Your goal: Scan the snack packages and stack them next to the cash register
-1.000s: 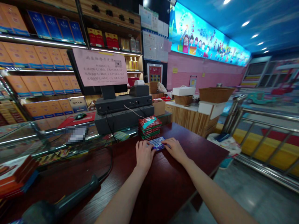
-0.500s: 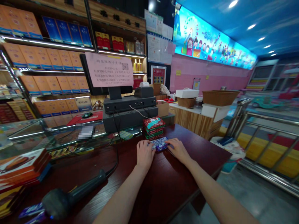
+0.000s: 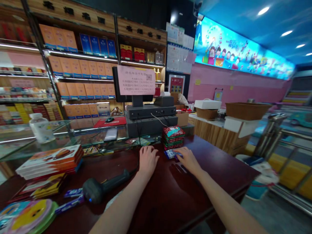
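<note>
Small blue-and-purple packets (image 3: pixel 170 154) lie on the dark red-brown table, in front of a stack of red and green packets (image 3: pixel 172 138). My right hand (image 3: pixel 188 160) holds their right end, fingers curled over the edge. To the left, my left hand (image 3: pixel 148 159) hovers over or rests on the table, palm down, fingers bent and slightly apart. I see nothing in it, and it is apart from the packets. Left of my left forearm lies a black handheld barcode scanner (image 3: pixel 94 190), with two slim blue-purple packets (image 3: pixel 70 204) beside its head.
Orange-and-white boxes (image 3: pixel 52 161), yellow-brown packs (image 3: pixel 50 187) and a round colourful item (image 3: pixel 31 216) lie at the left. A white bottle (image 3: pixel 42 128) stands on the glass counter. Behind are a monitor (image 3: pixel 135 81) and cash drawer (image 3: pixel 151 112). A bin (image 3: pixel 258 182) stands right of the table.
My left hand has come away from the blue packets and moved left. My right hand stays at them. The view has turned left, bringing in the bottle and the round item.
</note>
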Tool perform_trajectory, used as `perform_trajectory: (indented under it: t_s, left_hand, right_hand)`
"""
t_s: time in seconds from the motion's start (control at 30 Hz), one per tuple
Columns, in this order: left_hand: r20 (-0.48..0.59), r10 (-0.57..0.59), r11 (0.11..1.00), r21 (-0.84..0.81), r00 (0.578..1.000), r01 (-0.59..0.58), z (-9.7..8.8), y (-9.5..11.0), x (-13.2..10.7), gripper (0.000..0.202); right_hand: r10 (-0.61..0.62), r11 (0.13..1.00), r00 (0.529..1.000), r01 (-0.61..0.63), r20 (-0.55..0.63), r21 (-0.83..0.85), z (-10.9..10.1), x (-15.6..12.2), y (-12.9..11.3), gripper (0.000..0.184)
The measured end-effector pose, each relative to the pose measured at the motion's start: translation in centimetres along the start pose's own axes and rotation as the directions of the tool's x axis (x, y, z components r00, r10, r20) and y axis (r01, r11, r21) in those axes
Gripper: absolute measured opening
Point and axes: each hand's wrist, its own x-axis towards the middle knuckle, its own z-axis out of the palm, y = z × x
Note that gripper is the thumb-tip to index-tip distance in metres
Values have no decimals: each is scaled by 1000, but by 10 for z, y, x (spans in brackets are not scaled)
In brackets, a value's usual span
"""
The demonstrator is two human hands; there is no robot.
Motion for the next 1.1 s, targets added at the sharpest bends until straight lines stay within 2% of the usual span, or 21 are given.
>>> perform_trajectory:
  t_s: [0.33, 0.63, 0.83, 0.93, 1.1]
  left_hand:
    - [-80, -75, 990, 115, 994, 84, -57, -63, -26, 27]
    - [-154, -160, 964, 190, 975, 188, -110, -120, -55, 24]
    - [-150, -225, 935, 246, 963, 257, -139, -163, -83, 27]
    - [-104, -287, 913, 273, 952, 305, -150, -184, -98, 29]
    - [73, -338, 913, 268, 938, 308, -166, -210, -119, 28]
  right_hand:
    - [-128, 987, 992, 126, 15, 95, 41, 31, -68, 31]
    - [-228, 957, 972, 214, 51, 195, 74, 53, -142, 29]
    - [-297, 930, 952, 270, 76, 250, 93, 61, -186, 28]
    - [-323, 916, 942, 288, 88, 280, 100, 63, -206, 28]
    - [-357, 901, 927, 310, 113, 304, 108, 67, -234, 28]
